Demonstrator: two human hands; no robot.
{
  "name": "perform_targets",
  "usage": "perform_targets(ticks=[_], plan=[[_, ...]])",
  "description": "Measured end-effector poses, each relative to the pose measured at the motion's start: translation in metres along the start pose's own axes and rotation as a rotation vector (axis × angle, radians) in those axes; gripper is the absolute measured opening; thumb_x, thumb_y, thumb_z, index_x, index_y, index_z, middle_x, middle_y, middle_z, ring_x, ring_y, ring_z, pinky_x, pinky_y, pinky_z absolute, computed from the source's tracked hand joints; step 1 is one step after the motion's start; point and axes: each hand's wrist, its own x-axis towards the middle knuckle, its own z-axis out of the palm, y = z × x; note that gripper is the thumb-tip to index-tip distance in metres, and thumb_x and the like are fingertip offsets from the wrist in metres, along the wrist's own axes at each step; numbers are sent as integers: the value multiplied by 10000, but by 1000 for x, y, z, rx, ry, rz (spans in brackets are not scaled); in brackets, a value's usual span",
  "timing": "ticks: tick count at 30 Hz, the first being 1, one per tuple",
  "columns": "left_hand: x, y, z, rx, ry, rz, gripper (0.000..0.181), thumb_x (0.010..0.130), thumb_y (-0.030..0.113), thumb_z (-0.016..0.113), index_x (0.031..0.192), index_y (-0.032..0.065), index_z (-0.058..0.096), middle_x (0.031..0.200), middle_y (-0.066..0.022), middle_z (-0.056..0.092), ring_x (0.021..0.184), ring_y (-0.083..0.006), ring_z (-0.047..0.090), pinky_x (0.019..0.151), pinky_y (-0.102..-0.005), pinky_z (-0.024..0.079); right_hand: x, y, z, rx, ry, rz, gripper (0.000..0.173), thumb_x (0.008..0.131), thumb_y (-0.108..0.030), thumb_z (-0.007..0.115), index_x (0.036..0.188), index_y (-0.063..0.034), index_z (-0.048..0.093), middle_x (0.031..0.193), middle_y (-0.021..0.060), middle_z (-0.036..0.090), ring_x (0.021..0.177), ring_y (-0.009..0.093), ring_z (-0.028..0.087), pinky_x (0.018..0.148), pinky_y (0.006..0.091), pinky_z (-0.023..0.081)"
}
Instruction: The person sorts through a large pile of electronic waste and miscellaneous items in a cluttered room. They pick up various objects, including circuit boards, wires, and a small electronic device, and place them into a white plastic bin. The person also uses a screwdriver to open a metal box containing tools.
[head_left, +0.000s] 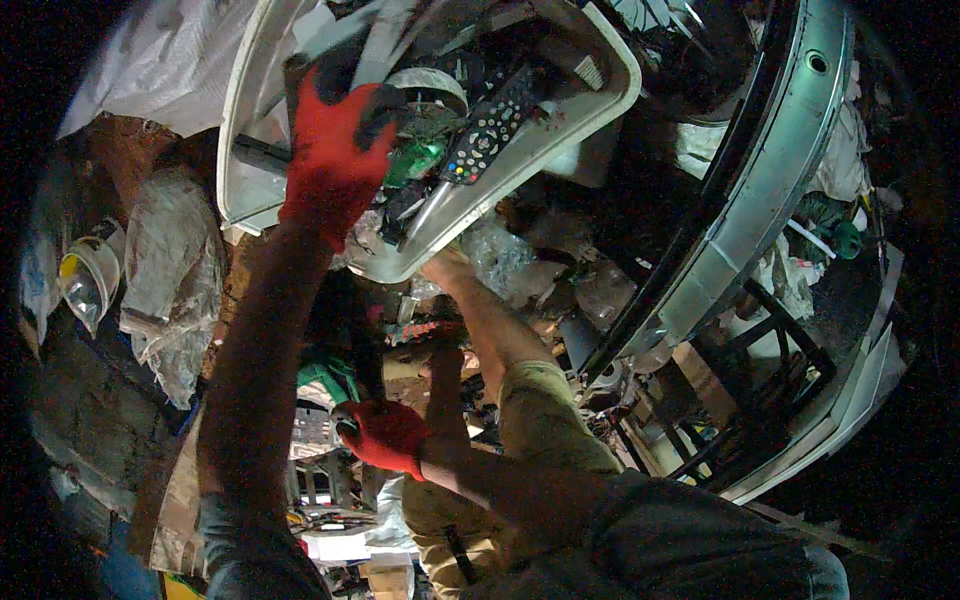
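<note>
A pale plastic bin (231, 142) lies before me, full of mixed scrap. My left hand (337, 150), in a red glove with dark fingertips, reaches inside it. Its fingertips are blurred among the contents, so I cannot tell whether they grip anything. Close to its right are a black remote control (487, 139) with coloured buttons, a shiny green piece (414, 161) and a round whitish part (429, 81). Lower down, near my legs, is my right hand (386, 435) in a matching red glove. Its fingers are curled, and shadow hides whether something is inside them.
A curved metal panel (750, 225) with a dark edge runs along the right side. A white woven sack (165, 60) is at the upper left, above a crumpled plastic bag (176, 262) and a clear plastic container (90, 277). Crumpled clear plastic (499, 244) lies beside my bare leg.
</note>
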Motion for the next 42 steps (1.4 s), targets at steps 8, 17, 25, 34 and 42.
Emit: perform_targets(ticks=[8, 17, 25, 34, 42], plan=[[1, 13, -35, 95, -24, 72, 152, 811, 64, 621, 950, 7, 638, 970, -125, 636, 812, -271, 645, 729, -354, 526, 6, 15, 25, -123, 105, -60, 382, 860, -341, 559, 1145, -88, 587, 990, 176, 661, 888, 343, 646, 781, 426, 517], [-33, 27, -53, -1333, -58, -933, 253, 873, 185, 620, 1049, 4, 607, 959, -87, 649, 857, -168, 630, 733, -329, 524, 30, 72, 76, 191, 288, -282, 331, 905, -266, 462, 1124, -40, 564, 966, 220, 635, 890, 361, 623, 802, 456, 503], [-112, -10, -57, -703, -205, -557, 274, 824, 196, 635, 1054, 49, 608, 935, -79, 652, 811, -241, 641, 732, -341, 527, 22, 42, 32, -456, 266, -138, 360, 878, -314, 495, 1153, -85, 532, 1160, 113, 579, 1065, 284, 542, 926, 403, 386], [-148, -4, -69, -2014, -57, -1265, 317, 830, 275, 611, 1067, 65, 601, 903, -81, 646, 757, -232, 628, 672, -350, 520, 24, 57, 48, -347, 428, -344, 341, 830, -345, 593, 1034, -73, 583, 780, 154, 634, 601, 335, 624, 532, 467, 490], [-150, -1, -60, -2242, -96, -1316, 361, 835, 345, 589, 1078, 79, 596, 874, -82, 641, 710, -224, 616, 619, -358, 513, 24, 64, 50, -401, 464, -325, 372, 799, -377, 623, 1027, -84, 597, 736, 133, 625, 581, 311, 603, 581, 465, 472]])
